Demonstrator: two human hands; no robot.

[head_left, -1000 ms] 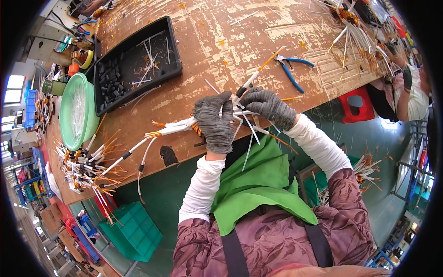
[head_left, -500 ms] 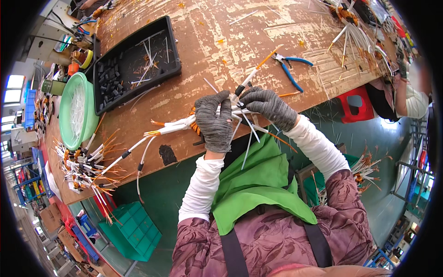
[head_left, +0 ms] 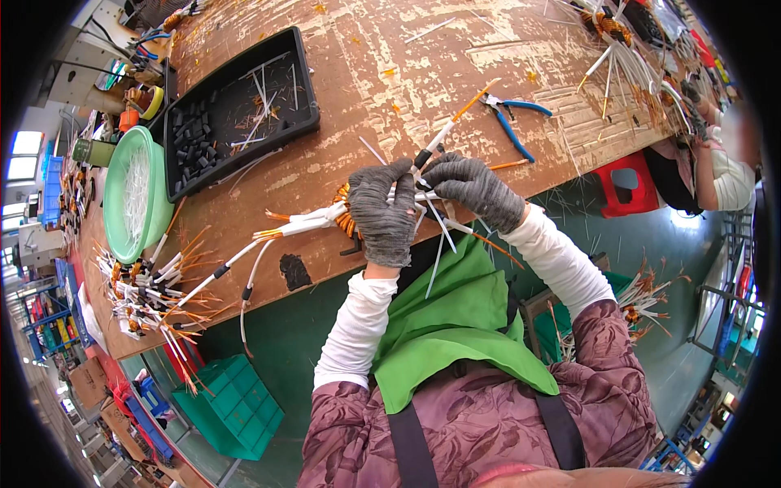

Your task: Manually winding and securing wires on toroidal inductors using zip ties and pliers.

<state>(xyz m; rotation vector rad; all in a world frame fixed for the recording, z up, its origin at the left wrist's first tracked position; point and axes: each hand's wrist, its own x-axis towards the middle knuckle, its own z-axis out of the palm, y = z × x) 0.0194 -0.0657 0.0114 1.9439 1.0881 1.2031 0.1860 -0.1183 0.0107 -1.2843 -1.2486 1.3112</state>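
Both my hands wear grey knit gloves and meet over a copper-wound coil (head_left: 345,218) at the table's near edge. My left hand (head_left: 382,213) is closed on the coil's leads, hiding much of the winding. Close by on the right, my right hand (head_left: 478,191) has its fingertips pinched together; what lies between them is hidden. A white-sleeved lead (head_left: 442,134) with a black tube and bare copper end points away from me between the hands. Thin white cable ties (head_left: 437,264) hang below the fingers. Other white-sleeved leads (head_left: 301,224) stick out to the left.
Blue-handled cutters (head_left: 514,134) lie to the right. A black tray (head_left: 307,122) holds short black tubes; beside it is a green bowl (head_left: 114,179) of white strips. Finished-looking coils (head_left: 146,297) pile at the left edge. A co-worker (head_left: 716,163) sits far right near a red stool (head_left: 626,191).
My left hand has shifted slightly right and turned a little at the leads. My right hand stays almost in place. The co-worker's arm at the far right has moved.
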